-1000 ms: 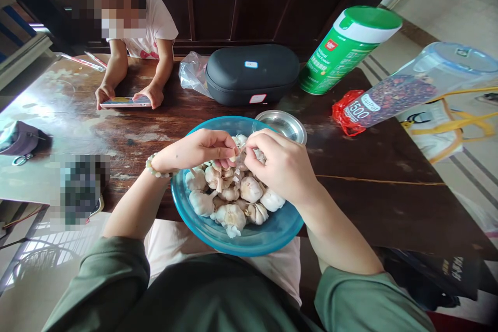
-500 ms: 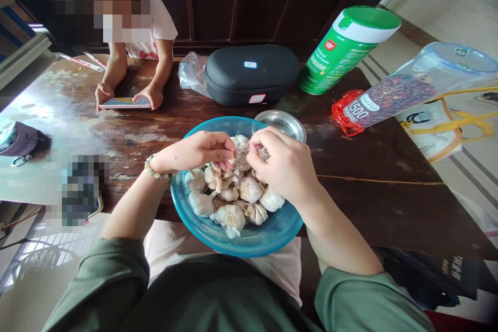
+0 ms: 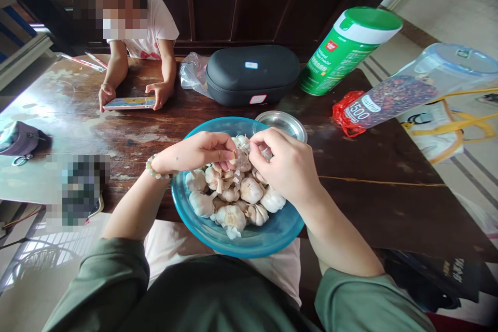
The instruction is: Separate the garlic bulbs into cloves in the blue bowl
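Observation:
A blue plastic bowl (image 3: 257,249) full of whole garlic bulbs (image 3: 251,190) stands at the table's near edge, partly over my lap. Above the bulbs, my left hand (image 3: 212,150) pinches a small pale garlic clove (image 3: 233,158) between thumb and fingers, mostly covered by the fingertips. Close to its right, my right hand (image 3: 286,163) is closed in a pinch, its fingertips facing the clove. Whatever those fingertips hold is too small to make out. Flakes of garlic skin lie among the bulbs. A shallow metal bowl (image 3: 290,123) sits behind my right hand, touching or very near the blue rim.
Across the table a person (image 3: 159,26) holds a phone (image 3: 129,103). A black case (image 3: 252,75), a clear plastic bag (image 3: 192,72), a green canister (image 3: 342,54) and a tall clear container (image 3: 404,91) stand along the back and right. A small purple pouch (image 3: 23,137) lies at left.
My hands keep nearly the same pinched pose over the garlic. The other person's hands and phone have shifted slightly, with the thumb on the right lifted off the screen.

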{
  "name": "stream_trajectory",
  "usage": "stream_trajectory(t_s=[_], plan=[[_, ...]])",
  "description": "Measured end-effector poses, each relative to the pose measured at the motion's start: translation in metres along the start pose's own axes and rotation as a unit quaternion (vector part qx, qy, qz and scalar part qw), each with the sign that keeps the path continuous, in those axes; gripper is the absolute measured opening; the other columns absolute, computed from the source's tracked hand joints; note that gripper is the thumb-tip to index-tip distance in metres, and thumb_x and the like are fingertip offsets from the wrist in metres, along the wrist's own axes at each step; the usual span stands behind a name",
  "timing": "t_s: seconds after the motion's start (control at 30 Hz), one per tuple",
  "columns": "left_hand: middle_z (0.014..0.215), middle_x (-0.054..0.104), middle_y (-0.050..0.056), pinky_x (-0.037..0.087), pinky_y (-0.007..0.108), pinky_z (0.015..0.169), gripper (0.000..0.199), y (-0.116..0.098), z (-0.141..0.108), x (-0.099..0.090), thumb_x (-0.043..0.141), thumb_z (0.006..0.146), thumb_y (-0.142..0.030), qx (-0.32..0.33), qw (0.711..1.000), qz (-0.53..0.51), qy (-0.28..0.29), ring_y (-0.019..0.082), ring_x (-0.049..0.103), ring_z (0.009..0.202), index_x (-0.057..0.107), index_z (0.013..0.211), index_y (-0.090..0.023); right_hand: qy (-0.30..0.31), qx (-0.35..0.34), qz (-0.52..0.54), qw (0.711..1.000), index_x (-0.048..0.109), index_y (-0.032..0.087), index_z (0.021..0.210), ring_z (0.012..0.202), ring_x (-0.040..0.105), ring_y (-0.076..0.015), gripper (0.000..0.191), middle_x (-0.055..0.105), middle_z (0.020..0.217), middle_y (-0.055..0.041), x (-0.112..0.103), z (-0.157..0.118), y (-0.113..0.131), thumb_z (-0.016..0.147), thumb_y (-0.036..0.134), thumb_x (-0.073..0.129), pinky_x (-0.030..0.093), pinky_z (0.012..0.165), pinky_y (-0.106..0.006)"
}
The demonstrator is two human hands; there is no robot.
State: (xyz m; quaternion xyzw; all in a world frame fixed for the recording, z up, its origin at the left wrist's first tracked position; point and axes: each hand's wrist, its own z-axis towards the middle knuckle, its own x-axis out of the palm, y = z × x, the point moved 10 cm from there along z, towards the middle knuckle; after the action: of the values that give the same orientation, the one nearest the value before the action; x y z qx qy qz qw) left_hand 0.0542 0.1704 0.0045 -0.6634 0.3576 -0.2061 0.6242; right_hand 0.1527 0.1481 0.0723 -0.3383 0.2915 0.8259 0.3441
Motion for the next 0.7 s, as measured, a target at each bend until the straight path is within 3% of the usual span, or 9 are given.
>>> stream_trajectory(t_s=[0.17,0.47,0.6,0.7], plan=[[0.081,0.068,0.006,0.054,0.025,0.071,0.027,0.0,0.001,-0.001,0.058,0.088,-0.037,0.002,1.0,-0.003,-0.009,0.014,0.065,0.076,0.058,0.095,-0.011,-0.014,-0.014,0.023,1.0,0.057,0.02,0.083,0.067,0.062,-0.0146,0.007,0.067,0.076,-0.0012,-0.002,0.0,0.003,0.086,0.015,0.053,0.045,0.061,-0.025],[0.087,0.068,0.006,0.053,0.024,0.07,0.023,-0.002,0.001,-0.004,0.057,0.088,-0.031,0.015,0.999,-0.013,-0.025,0.014,0.066,0.078,0.058,0.1,-0.011,0.011,-0.02,0.065,0.998,0.054,0.02,0.071,0.062,0.057,-0.0132,0.018,0.062,0.069,-0.0008,0.002,-0.001,0.003,0.089,0.022,0.054,0.044,0.059,-0.025],[0.083,0.068,0.005,0.052,0.023,0.07,0.019,-0.004,0.001,-0.006,0.059,0.087,-0.026,0.022,0.999,-0.005,-0.034,0.013,0.065,0.076,0.059,0.098,-0.01,0.034,-0.031,0.085,0.995,0.058,0.018,0.086,0.069,0.062,-0.0139,0.006,0.066,0.079,-0.002,0.007,-0.002,0.005,0.089,0.018,0.053,0.047,0.062,-0.025],[0.082,0.069,0.005,0.051,0.023,0.072,0.017,-0.004,0.0,-0.006,0.059,0.086,-0.025,0.025,0.999,0.014,-0.038,0.013,0.064,0.076,0.058,0.095,-0.01,0.076,-0.073,0.09,0.99,0.061,0.018,0.103,0.078,0.065,-0.0149,0.016,0.068,0.092,-0.0039,0.014,-0.004,0.015,0.092,0.016,0.05,0.05,0.068,-0.026]])
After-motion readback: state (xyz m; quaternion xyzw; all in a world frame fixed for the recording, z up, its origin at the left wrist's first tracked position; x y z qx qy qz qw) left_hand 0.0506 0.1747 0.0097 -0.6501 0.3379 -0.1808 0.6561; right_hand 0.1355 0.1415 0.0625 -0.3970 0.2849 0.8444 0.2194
